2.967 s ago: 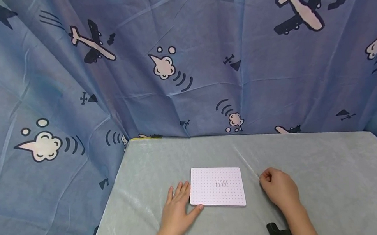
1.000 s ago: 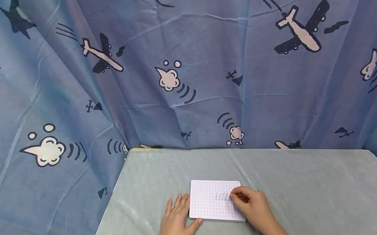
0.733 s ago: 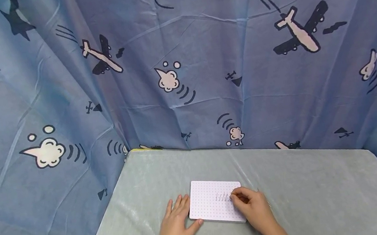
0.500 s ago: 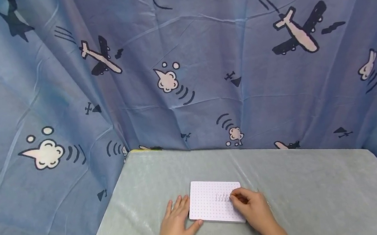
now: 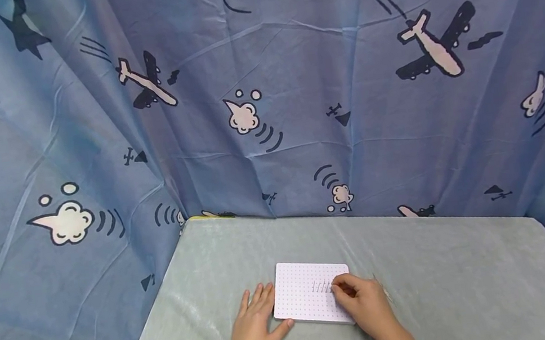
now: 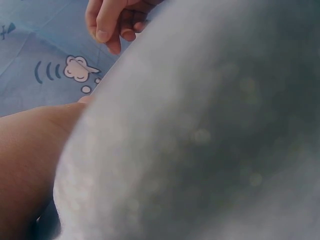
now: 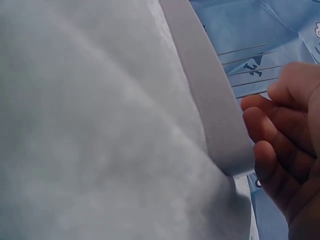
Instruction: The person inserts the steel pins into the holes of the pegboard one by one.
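Note:
A white board (image 5: 298,297) with a grid of small holes lies on the table. Several thin needles (image 5: 319,286) stand upright in a row on its right half. My left hand (image 5: 253,328) lies flat along the board's left side, fingers straight, thumb at the near left corner. Over the board's right part, my right hand (image 5: 365,300) pinches a thin needle at the right end of the row, its other fingers curled. In the right wrist view the needles (image 7: 252,72) rise past the board's edge (image 7: 210,90), and the last one (image 7: 250,94) runs to the fingertips.
Beside the right hand, a small cluster of thin needles (image 5: 385,289) lies on the table. A pale grey-green cloth (image 5: 449,278) covers the table. Blue curtains (image 5: 267,125) printed with planes and clouds hang behind it and at the sides.
Three seconds ago my right hand was on the table right of the board; it came left onto the row of needles. Lately its fingers have shifted only slightly. The left hand stays at the board.

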`<state>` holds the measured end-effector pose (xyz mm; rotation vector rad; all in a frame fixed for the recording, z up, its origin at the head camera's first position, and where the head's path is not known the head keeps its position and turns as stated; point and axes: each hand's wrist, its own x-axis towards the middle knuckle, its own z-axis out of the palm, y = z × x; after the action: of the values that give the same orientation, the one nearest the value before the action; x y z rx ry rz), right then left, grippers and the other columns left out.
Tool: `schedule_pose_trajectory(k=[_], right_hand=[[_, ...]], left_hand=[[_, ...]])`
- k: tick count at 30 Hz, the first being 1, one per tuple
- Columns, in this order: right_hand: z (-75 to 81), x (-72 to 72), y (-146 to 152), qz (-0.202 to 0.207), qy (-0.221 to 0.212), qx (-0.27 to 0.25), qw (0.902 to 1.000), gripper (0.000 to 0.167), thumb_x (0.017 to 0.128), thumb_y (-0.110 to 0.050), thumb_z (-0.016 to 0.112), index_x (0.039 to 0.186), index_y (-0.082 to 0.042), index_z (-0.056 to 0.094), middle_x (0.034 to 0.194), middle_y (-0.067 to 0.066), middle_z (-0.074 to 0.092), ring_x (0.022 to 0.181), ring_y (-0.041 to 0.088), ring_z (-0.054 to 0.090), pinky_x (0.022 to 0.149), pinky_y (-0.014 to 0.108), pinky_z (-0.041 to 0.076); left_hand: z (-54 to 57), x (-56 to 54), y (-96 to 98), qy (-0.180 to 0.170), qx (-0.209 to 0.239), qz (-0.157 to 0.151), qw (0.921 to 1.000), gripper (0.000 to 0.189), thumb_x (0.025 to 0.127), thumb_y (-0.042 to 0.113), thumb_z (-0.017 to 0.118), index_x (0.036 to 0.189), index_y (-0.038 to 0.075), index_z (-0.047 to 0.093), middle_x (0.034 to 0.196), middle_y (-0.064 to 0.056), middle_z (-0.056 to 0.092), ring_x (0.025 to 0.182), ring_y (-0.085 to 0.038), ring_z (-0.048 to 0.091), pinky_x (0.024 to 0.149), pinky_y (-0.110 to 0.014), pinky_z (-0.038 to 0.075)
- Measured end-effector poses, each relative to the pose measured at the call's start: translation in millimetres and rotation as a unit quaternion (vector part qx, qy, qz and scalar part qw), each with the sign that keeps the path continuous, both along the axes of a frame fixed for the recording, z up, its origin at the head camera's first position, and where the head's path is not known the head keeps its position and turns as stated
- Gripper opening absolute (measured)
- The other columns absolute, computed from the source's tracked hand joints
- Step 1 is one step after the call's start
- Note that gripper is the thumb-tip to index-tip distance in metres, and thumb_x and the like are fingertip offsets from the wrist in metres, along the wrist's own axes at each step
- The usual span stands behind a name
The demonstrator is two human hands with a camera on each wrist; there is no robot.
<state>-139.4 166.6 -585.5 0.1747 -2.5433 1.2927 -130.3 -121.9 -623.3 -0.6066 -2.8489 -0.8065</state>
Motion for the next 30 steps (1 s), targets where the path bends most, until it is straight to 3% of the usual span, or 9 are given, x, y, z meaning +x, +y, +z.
schedule_pose_trajectory(k=[11, 20, 30], right_hand=[[2.0, -2.3, -4.5, 0.000, 0.038, 0.046, 0.9982, 0.027, 0.084, 0.002, 0.086, 0.085, -0.024, 0.077, 0.071, -0.022, 0.064, 0.062, -0.004, 0.056, 0.055, 0.021, 0.051], [4.5, 0.0, -1.4, -0.003, -0.006, 0.051, 0.9987, 0.023, 0.088, 0.000, 0.085, 0.085, -0.021, 0.078, 0.072, -0.019, 0.067, 0.063, -0.003, 0.058, 0.057, 0.022, 0.054], [9.0, -0.6, 4.8, 0.001, -0.063, 0.017, 0.9979, 0.014, 0.091, 0.000, 0.085, 0.096, -0.013, 0.083, 0.084, -0.010, 0.077, 0.077, 0.002, 0.070, 0.069, 0.024, 0.062]], left_hand=[[7.1, 0.5, 0.4, 0.011, -0.002, 0.003, 0.9999, 0.082, 0.099, 0.061, 0.073, 0.158, 0.006, 0.059, 0.164, -0.011, 0.054, 0.158, -0.032, 0.041, 0.133, -0.059, 0.021], [3.8, 2.3, 1.9, 0.003, 0.011, -0.005, 0.9999, 0.084, 0.099, 0.063, 0.072, 0.157, 0.004, 0.058, 0.163, -0.013, 0.054, 0.157, -0.035, 0.042, 0.132, -0.062, 0.022], [-0.8, 1.3, 1.7, 0.011, 0.000, -0.001, 0.9999, 0.086, 0.100, 0.067, 0.068, 0.158, 0.005, 0.058, 0.164, -0.010, 0.053, 0.159, -0.032, 0.041, 0.133, -0.059, 0.021]])
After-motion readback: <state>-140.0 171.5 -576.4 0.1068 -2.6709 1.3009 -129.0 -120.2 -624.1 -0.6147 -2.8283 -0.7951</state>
